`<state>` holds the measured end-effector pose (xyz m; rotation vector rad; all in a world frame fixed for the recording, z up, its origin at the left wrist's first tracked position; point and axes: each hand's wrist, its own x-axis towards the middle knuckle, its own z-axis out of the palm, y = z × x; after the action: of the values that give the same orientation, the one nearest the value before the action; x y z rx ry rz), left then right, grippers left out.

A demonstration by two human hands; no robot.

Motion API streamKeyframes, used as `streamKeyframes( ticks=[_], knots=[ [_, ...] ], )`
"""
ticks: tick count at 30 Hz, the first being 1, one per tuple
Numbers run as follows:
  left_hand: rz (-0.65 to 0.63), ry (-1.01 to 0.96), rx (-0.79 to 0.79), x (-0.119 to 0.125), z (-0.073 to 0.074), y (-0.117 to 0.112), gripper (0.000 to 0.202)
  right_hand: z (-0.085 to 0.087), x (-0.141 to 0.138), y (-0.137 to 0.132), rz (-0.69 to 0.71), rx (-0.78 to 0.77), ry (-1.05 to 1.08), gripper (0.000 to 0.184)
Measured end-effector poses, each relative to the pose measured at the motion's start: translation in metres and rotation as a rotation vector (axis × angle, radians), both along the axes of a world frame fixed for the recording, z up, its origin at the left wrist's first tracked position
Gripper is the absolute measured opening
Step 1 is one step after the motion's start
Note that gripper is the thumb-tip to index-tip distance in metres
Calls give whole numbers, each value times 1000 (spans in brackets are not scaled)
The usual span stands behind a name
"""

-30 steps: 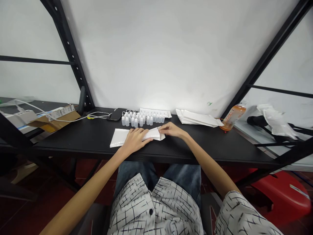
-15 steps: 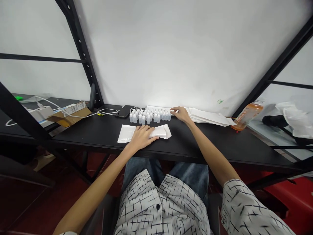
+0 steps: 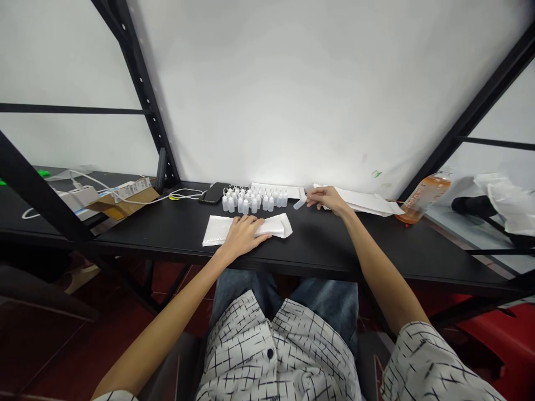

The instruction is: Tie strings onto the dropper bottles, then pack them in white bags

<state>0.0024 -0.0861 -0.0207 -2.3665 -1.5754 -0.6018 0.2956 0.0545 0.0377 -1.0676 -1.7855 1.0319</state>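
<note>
My left hand (image 3: 243,236) lies palm down on a white bubble-padded envelope (image 3: 276,223) near the table's front edge. Its fingers rest across the top, with the thumb stretched to the right. My right hand (image 3: 328,199) pinches a small translucent squeeze bottle (image 3: 300,203) by its upper end; the bottle tilts, held apart from the others. Left of it stand several similar small bottles (image 3: 254,204) in a tight cluster, upright, many with caps hanging beside their tips.
Behind the bottles lies a white packet (image 3: 263,187); more white envelopes (image 3: 368,201) are stacked to the right. An orange-labelled large bottle (image 3: 426,196) leans at the right. A black phone (image 3: 213,192), white cable (image 3: 184,194) and open cardboard box (image 3: 125,201) are at left.
My right hand has moved right from the end of the bottle cluster, taking one small bottle along, now tilted in its fingers. My left hand stays on the envelope.
</note>
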Motion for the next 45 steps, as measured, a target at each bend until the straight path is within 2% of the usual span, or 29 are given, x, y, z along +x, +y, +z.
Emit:
streamKeyframes(
  ticks=[4, 7, 12, 16, 23, 27, 29, 31, 33, 35, 37, 41, 45],
  knots=[
    [20, 7, -6, 4, 0, 3, 51, 2, 9, -19, 177, -125, 90, 27],
    [39, 20, -1, 8, 0, 4, 50, 3, -2, -26, 297, -190, 64, 27],
    [42, 24, 10, 10, -1, 5, 50, -9, -26, -29, 358, -242, -97, 28],
    [46, 22, 14, 9, -2, 5, 50, -17, -40, -30, 362, -188, -175, 27],
    [57, 24, 22, 10, 0, 4, 50, -25, -66, -40, 404, 81, -166, 19],
    [66, 28, 31, 11, 1, 2, 47, -29, -69, -43, 465, 93, -187, 23],
    [69, 25, 41, 12, 0, 2, 47, -25, -62, -35, 384, 92, -184, 31],
    [65, 28, 53, 12, -1, 3, 48, -17, -54, -21, 152, 163, -174, 36],
    [64, 35, 68, 12, -3, 4, 47, -9, -49, -5, -102, 294, -218, 34],
    [69, 39, 82, 12, -5, 5, 45, -5, -51, 8, -269, 408, -306, 30],
    [69, 40, 90, 12, -5, 5, 43, -5, -60, 16, -318, 463, -396, 29],
    [62, 35, 81, 13, -3, 3, 43, -11, -77, 22, -281, 450, -521, 22],
    [67, 38, 85, 14, -3, 3, 44, -11, -72, 21, -323, 449, -426, 17]
  ],
)
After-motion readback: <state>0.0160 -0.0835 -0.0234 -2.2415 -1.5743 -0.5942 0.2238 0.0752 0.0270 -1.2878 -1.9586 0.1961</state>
